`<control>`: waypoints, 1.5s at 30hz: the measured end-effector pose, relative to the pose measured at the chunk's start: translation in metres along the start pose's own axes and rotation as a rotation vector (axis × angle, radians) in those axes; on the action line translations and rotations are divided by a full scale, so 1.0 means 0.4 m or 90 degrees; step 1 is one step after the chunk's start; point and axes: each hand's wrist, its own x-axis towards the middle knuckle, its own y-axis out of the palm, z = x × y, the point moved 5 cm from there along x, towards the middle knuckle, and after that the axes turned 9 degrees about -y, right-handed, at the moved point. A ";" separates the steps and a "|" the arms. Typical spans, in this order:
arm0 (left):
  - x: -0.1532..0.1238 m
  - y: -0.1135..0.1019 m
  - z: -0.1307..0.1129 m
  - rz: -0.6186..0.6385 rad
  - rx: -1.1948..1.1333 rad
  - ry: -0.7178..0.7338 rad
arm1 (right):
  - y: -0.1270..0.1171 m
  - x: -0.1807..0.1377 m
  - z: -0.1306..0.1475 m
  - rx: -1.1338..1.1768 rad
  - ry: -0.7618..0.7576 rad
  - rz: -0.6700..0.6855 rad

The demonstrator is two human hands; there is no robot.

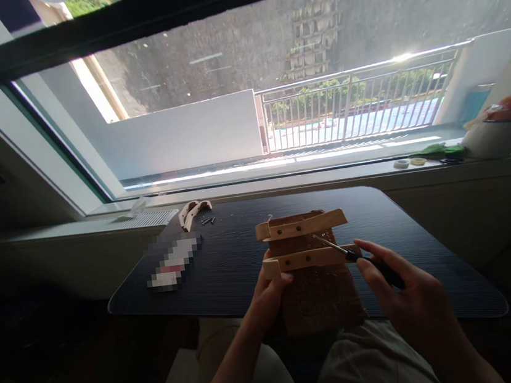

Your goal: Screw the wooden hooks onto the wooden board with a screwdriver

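A brown wooden board (319,295) with two pale curved wooden bars (301,225) screwed across it rests on the near edge of the dark table (227,263). My left hand (268,292) grips the left end of the nearer bar (308,260), fingers curled round it. My right hand (400,288) is closed on a black-handled screwdriver (351,254), whose thin shaft points up-left to the nearer bar.
Two more curved wooden pieces (194,212) and a few loose screws (207,220) lie at the table's far left corner. A flat blurred packet (174,263) lies left of the board. On the window sill stand a white pot (493,137), green scraps and tape rolls (408,163).
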 end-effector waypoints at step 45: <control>-0.012 0.019 -0.026 0.011 0.006 0.035 | 0.000 0.017 0.023 0.005 0.000 0.113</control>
